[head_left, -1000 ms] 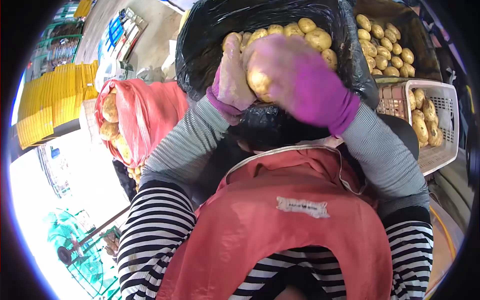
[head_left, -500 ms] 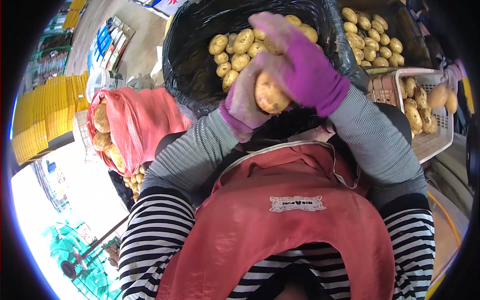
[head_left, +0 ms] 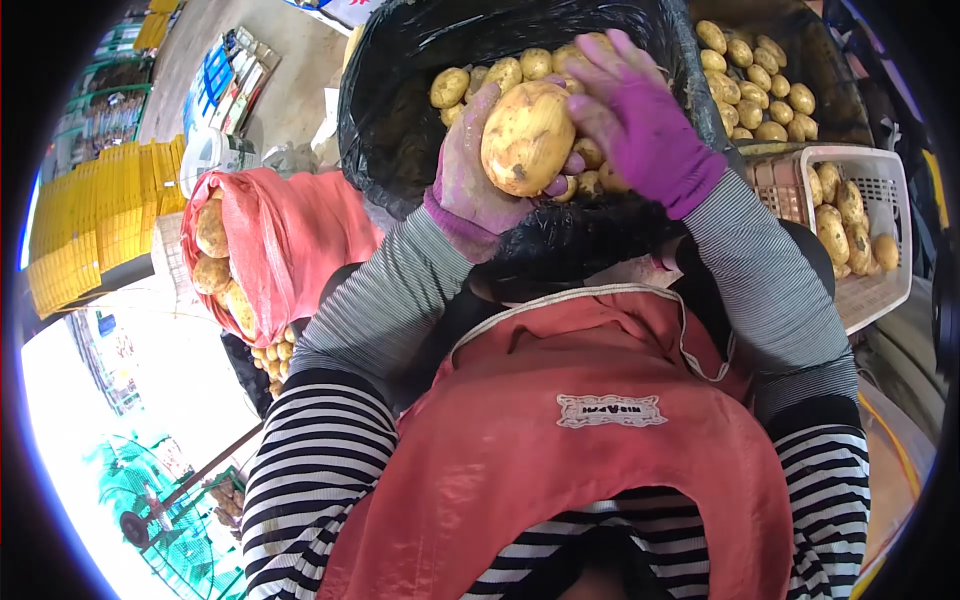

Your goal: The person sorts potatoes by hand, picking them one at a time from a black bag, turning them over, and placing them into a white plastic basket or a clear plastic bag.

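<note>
A large yellow potato [head_left: 527, 138] with soil patches rests in my left hand [head_left: 470, 185], whose gloved fingers wrap round it from the left and beneath. Just right of the potato is my right hand [head_left: 640, 125] in a purple glove, fingers spread, holding nothing. Both hands are over a container lined with a black plastic bag [head_left: 385, 130]. Inside it lie several smaller potatoes [head_left: 506, 73], partly hidden behind my hands.
A red mesh sack [head_left: 310, 230] of potatoes stands at the left. At the right are a pale plastic crate [head_left: 872, 302] with potatoes and a dark container [head_left: 825, 65] with more. Yellow crates [head_left: 110, 210] are stacked far left.
My right hand has moved right, off the potato, and its fingers have spread. The potato is turned and raised in my left hand. A potato at the right crate now lies inside it.
</note>
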